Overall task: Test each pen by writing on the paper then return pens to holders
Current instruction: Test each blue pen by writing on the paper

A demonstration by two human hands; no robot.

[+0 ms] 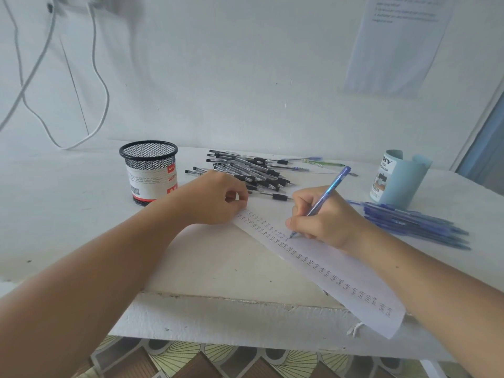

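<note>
The translucent blue plastic pen stood tilted, pinched in the right hand, its tip on the long white paper strip, whose near end overhung the white table's chipped front edge. The left hand lay curled on the strip's far corner; whether it pinched the strip could not be told. Bare tabletop spread leftward. Beyond lay a row of blue pens and a heap of black pens, between a black mesh holder and a pale-blue holder.

I see blue pen in my right hand, white paper rowed with dark marks beneath, black mesh holder beyond my left hand
</note>
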